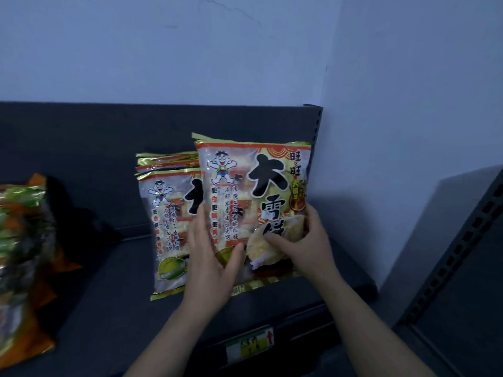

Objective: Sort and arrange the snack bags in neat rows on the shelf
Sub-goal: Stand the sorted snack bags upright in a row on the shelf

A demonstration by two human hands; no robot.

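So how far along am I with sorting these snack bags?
Done: several cracker bags stand upright in a row on the shelf. In hand: the left hand and right hand grip one more bag by its sides, upright, right of that row. Left: settling it, then the orange and green bags at the far left, which look heaped, though blurred.
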